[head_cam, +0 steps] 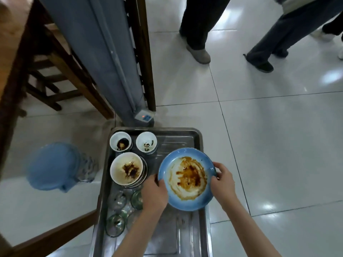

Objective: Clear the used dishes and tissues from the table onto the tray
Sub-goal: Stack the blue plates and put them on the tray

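Bowls (126, 168) and glasses (118, 210) crowd the tray's (196, 138) left side, while its right and near parts lie bare.

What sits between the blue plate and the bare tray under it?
Nothing visible. Both hands, left hand and right hand, hold the sauce-smeared blue plate over the metal tray's bare right side; bowls and glasses stand left.

Two bare forearms enter from the bottom edge, one on each side. No sleeves, cuffs, watches, bracelets or rings show on them. The left hand (155, 193) and the right hand (223, 180) wear no gloves. The fingers are slender, with short, plain, unpainted nails where they show.
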`<state>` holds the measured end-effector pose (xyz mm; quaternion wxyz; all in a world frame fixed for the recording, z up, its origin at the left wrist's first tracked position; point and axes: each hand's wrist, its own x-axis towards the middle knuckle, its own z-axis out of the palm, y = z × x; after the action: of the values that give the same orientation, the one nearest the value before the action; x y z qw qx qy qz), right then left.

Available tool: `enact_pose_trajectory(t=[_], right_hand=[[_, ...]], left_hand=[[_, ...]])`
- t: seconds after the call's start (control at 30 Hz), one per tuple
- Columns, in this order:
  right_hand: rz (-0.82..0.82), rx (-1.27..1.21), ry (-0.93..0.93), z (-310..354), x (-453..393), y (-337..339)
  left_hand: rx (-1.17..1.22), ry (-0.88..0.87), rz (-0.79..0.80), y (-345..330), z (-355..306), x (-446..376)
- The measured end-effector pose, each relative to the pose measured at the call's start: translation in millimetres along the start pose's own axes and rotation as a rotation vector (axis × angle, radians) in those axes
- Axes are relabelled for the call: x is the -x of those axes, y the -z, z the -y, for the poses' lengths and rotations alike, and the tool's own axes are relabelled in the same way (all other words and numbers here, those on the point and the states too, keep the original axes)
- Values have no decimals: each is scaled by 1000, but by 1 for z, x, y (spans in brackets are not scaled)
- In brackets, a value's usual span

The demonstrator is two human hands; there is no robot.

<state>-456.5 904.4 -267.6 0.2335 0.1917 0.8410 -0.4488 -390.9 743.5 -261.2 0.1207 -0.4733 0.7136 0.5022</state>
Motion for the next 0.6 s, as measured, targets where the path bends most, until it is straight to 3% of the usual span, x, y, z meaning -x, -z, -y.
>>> enact_pose_trajectory(t=[0.2,0.6], right_hand=[[94,173,76,7,-26,-22],[129,481,165,27,-47,-45]], left_hand=[[90,191,-59,-9,15,-5],[93,341,-19,-20,14,-21]])
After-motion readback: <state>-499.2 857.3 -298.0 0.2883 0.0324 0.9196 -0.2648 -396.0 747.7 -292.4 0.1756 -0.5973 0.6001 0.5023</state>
